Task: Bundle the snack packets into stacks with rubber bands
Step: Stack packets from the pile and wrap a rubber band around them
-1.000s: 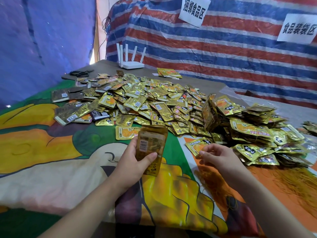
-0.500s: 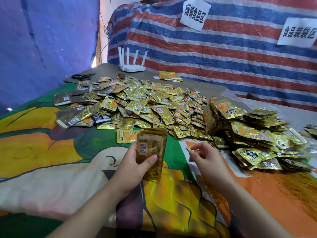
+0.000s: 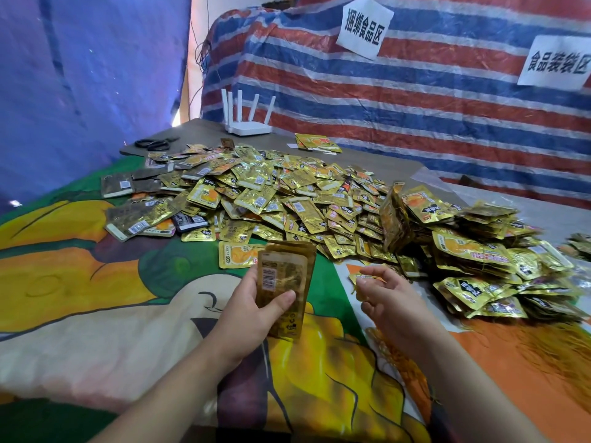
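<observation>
My left hand grips a small stack of gold snack packets, held upright above the cloth with the barcode side facing me. My right hand hovers just right of it, fingers curled, pinching a thin yellow rubber band. A wide heap of loose gold packets covers the middle of the table. Bundled stacks lie piled to the right of my right hand. One loose packet lies flat just behind the held stack.
Loose yellow rubber bands are strewn on the orange cloth at the right, more under my right wrist. A white router and black scissors sit at the table's far end. A striped tarp with paper signs hangs behind.
My right hand has drawn back from the packets at the right toward the held stack, now with a rubber band in its fingers. The left hand keeps the stack in place.
</observation>
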Tool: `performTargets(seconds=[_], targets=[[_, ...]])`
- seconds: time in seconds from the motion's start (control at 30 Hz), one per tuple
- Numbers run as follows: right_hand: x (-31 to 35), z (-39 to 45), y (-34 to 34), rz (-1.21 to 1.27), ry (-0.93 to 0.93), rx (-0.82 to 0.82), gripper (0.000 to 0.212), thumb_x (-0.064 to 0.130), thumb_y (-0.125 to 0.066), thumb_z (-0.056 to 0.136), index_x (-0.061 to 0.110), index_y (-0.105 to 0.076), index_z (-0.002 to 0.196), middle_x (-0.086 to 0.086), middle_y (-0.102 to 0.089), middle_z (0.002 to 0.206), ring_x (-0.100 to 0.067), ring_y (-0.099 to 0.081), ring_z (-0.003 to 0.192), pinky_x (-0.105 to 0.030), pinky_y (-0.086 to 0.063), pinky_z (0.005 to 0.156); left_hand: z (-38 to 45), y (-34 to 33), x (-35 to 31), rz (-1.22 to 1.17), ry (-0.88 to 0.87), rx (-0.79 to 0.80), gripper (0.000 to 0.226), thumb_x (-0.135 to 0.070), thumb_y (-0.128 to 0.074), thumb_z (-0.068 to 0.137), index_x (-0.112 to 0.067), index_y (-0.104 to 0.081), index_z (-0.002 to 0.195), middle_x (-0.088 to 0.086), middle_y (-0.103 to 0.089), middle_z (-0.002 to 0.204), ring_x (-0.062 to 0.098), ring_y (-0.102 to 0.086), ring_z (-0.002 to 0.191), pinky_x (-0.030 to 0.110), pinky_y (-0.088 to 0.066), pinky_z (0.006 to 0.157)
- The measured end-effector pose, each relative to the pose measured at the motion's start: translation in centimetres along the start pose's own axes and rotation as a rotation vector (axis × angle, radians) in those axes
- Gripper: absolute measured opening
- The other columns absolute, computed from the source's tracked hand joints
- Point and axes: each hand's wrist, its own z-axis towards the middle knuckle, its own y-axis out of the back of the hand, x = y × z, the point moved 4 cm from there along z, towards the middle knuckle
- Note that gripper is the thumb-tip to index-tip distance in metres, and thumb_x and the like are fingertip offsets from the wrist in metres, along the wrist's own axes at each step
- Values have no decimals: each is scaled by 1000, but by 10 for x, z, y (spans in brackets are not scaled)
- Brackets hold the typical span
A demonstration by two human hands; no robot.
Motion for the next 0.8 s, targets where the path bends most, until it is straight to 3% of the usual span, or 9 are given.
performTargets(seconds=[0.13,0.3,0.43,0.57,0.7,0.8], targets=[[1,-4,-14,0,18,16,24,2,-65,90,7,-58,113,-2,-69,74,-13,-65,70,-26,-45,62,-2,-3,-6,-140,39,31,39,-12,-68,85,-20,-55,121,-1,-74,109,15,-69,103,25,-55,82],[-3,-10,-52,-127,145,14,22,7,-71,88,15,-61,106,5,-72,73,-6,-68,73,-23,-46,64,-2,-4,-11,-574,241,139,43,-12,-60,82,-9,-56,125,20,-67,114,36,-64,106,51,-54,90],[-6,-11,-78,-134,266,-31,20,4,-74,87,16,-63,99,4,-71,73,-10,-69,72,-23,-53,61,-5,-4,-11,-673,307,245,34,-12,-59,83,-9,-66,116,19,-71,105,31,-71,88,44,-59,71],[-7,-14,-90,-203,345,-70,15,11,-76,86,21,-67,93,1,-72,81,-13,-68,75,-27,-56,64,-2,-3,-10,-700,301,184,39,-12,-58,82,-6,-62,120,18,-72,102,28,-73,85,42,-60,66],[-7,-13,-85,-96,310,-116,13,2,-71,88,14,-66,91,4,-67,73,-6,-64,66,-18,-50,59,-1,-1,-9,-682,312,138,42,-12,-59,82,-8,-59,123,21,-70,112,33,-71,93,51,-60,71],[-10,-12,-80,241,118,-49,12,-3,-63,91,9,-61,93,0,-63,69,-11,-59,56,-20,-47,53,-1,-1,-8,-643,332,129,46,-11,-60,80,-9,-57,126,19,-69,107,34,-69,92,57,-58,77]])
